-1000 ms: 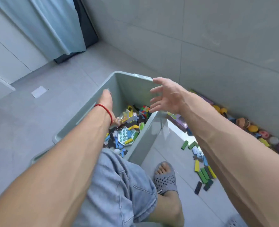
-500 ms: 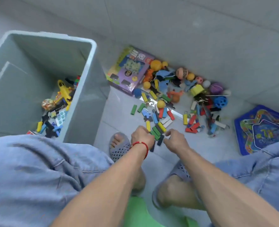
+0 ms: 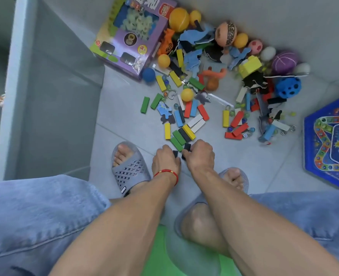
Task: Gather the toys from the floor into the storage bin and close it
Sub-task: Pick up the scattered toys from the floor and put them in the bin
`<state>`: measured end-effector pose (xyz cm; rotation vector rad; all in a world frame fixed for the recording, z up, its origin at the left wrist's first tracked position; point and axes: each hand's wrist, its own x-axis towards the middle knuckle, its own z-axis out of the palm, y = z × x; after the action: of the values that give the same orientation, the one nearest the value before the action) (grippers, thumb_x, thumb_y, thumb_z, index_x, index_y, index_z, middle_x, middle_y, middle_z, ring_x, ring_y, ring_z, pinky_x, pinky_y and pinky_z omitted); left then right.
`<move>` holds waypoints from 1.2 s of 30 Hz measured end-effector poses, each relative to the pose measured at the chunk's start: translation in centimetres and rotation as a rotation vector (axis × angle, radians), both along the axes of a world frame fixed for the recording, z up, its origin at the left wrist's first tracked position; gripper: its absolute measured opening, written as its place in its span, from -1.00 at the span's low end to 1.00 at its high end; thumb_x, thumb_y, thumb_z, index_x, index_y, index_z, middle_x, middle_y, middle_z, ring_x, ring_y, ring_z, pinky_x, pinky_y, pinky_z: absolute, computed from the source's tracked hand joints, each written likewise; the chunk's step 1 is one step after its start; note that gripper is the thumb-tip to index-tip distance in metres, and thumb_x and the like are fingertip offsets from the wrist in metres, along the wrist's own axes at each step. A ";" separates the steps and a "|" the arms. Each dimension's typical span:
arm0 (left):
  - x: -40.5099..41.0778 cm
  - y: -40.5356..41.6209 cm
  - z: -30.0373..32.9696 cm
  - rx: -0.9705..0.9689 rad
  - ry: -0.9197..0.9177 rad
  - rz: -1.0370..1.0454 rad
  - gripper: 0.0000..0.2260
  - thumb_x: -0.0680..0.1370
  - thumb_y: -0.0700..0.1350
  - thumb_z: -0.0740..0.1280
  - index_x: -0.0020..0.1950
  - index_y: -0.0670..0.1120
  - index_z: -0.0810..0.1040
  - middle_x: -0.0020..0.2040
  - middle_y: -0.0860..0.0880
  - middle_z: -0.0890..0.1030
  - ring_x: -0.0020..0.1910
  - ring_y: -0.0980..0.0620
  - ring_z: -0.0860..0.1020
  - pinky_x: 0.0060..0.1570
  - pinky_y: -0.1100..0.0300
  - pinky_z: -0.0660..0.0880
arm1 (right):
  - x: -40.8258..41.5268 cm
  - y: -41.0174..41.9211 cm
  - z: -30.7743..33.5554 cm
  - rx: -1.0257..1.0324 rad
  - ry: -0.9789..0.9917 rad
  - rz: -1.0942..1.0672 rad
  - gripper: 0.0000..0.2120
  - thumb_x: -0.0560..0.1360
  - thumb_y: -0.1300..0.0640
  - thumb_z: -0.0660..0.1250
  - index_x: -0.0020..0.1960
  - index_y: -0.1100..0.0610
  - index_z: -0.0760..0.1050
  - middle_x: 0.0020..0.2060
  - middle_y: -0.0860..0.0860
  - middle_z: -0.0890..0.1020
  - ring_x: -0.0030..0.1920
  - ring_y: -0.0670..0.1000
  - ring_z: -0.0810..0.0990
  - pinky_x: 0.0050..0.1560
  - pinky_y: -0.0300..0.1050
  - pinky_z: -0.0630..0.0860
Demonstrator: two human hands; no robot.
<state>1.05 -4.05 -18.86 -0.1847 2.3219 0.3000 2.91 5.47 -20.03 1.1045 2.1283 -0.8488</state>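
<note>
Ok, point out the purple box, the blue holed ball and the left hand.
purple box (image 3: 124, 39), head view, middle of its printed top.
blue holed ball (image 3: 288, 87), head view, its centre.
left hand (image 3: 165, 159), head view, back of hand.

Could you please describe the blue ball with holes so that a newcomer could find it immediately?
Start at the blue star-patterned game board on the right. Just up and left of it, at the toy pile's right edge, lies the blue ball with holes. Its neighbours are smooth; only it is pitted with dark round openings.

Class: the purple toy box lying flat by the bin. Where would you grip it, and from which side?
Probably take the purple toy box by its two long edges, reaching from above on the near end. It lies flat and is wide, so a one-hand pinch looks unsuitable; balls crowd its right edge.
</note>
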 end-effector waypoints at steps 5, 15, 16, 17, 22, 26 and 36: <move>-0.3 -0.5 1.1 0.070 0.218 0.222 -0.77 0.52 -0.12 0.30 0.07 -0.21 0.35 -0.03 -0.24 0.58 -0.12 -0.23 0.50 -0.21 0.06 0.34 | 1.0 -0.1 1.8 0.037 0.085 -0.017 -0.79 0.53 0.17 0.33 0.12 0.19 0.39 0.03 0.17 0.60 0.02 0.24 0.58 -0.13 -0.04 0.41; -5.7 0.9 -0.7 0.140 0.121 0.354 -0.77 0.63 -0.14 0.13 0.25 -0.20 0.31 0.15 -0.27 0.56 0.07 -0.26 0.52 -0.07 0.03 0.35 | -0.2 -1.9 -0.4 0.144 0.323 0.384 -0.68 0.56 0.11 0.30 0.27 0.13 0.35 0.06 0.10 0.54 0.02 0.17 0.54 -0.19 0.00 0.40; -5.7 0.7 -1.0 0.147 0.103 0.318 -0.72 0.62 -0.07 0.18 0.26 -0.20 0.31 0.17 -0.25 0.54 0.10 -0.26 0.52 -0.06 0.04 0.35 | -0.2 -1.9 -1.0 0.197 0.319 0.418 -0.72 0.55 0.14 0.31 0.24 0.15 0.39 0.03 0.11 0.55 -0.01 0.17 0.56 -0.25 -0.02 0.36; -5.7 0.4 -1.3 0.149 0.089 0.275 -0.66 0.61 0.00 0.23 0.26 -0.20 0.32 0.18 -0.24 0.53 0.12 -0.26 0.52 -0.06 0.05 0.35 | -0.3 -1.9 -1.4 0.239 0.325 0.432 -0.77 0.53 0.16 0.33 0.17 0.17 0.44 -0.03 0.12 0.57 -0.05 0.18 0.57 -0.31 -0.04 0.30; -6.4 -1.3 -2.2 0.112 0.129 0.045 -0.69 0.57 0.04 0.34 0.14 -0.15 0.42 0.09 -0.17 0.55 0.08 -0.22 0.52 -0.10 0.08 0.32 | 0.1 -1.8 -1.0 0.226 0.270 0.441 -0.72 0.45 0.13 0.40 0.09 0.19 0.43 -0.03 0.12 0.53 -0.03 0.16 0.54 -0.30 -0.05 0.26; -6.7 -1.8 -1.8 0.068 0.184 -0.131 -0.69 0.56 -0.02 0.37 0.19 -0.18 0.47 0.16 -0.19 0.51 0.13 -0.23 0.50 0.01 0.02 0.41 | 1.1 -1.2 -0.1 0.149 0.192 0.359 -0.53 0.38 -0.01 0.43 0.17 0.17 0.37 0.07 0.11 0.47 0.06 0.14 0.48 -0.16 -0.02 0.39; -4.5 -1.3 -2.0 -0.046 0.275 -0.369 -0.78 0.66 -0.25 0.04 0.21 -0.31 0.38 0.15 -0.29 0.43 0.03 -0.27 0.49 -0.22 0.01 0.25 | 2.8 1.5 2.5 -0.281 0.203 0.054 -0.71 0.57 -0.04 0.24 0.19 0.10 0.29 -0.11 0.07 0.53 -0.11 0.14 0.49 -0.23 -0.07 0.30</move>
<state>-3.44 -5.37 -20.90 0.2785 2.5746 0.0898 5.74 7.02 -17.57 0.8434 2.1056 -1.2347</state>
